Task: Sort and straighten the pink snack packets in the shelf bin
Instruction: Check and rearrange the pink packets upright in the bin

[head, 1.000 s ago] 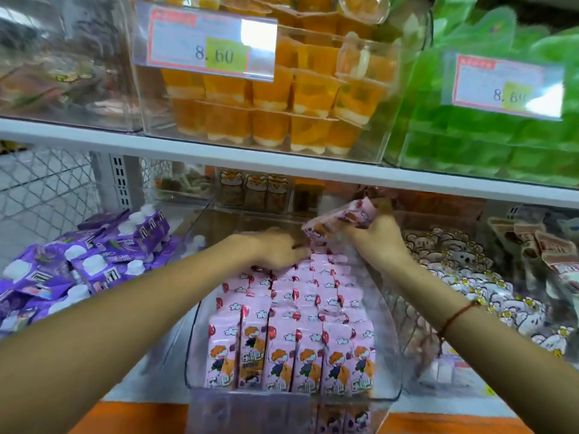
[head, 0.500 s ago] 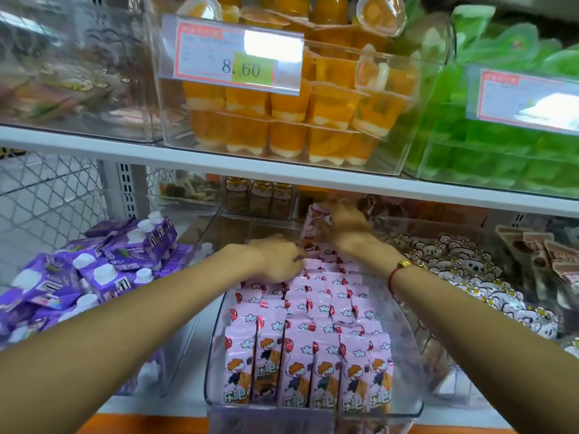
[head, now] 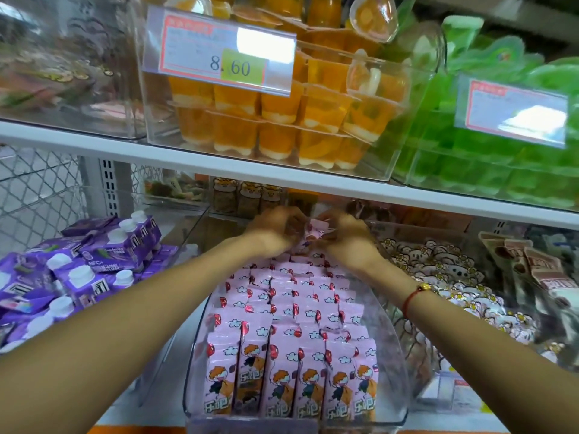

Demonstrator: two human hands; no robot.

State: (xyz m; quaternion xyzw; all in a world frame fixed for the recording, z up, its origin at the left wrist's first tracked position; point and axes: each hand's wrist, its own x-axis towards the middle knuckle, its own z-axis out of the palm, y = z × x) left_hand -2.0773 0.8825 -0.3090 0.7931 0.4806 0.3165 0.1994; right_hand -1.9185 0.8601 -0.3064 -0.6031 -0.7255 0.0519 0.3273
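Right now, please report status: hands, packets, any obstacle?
Left hand and right hand both pinching one pink packet at bin rear. Front rows upright. Upper shelf close overhead.

- The price tag (head: 219, 51) on the clear bin of orange jelly cups (head: 275, 120) reads "8.60"
- A purple carton (head: 106, 255) on the lower shelf bears "NFC+"
- The tag (head: 510, 111) on the green bin is washed out by glare, unreadable

This is a shop. Clear plastic bins of packaged snacks sit along white shelves (head: 194, 153). A red-bordered price tag (head: 219, 54) reading 8.60 hangs on the bin of orange jelly cups (head: 275, 120).
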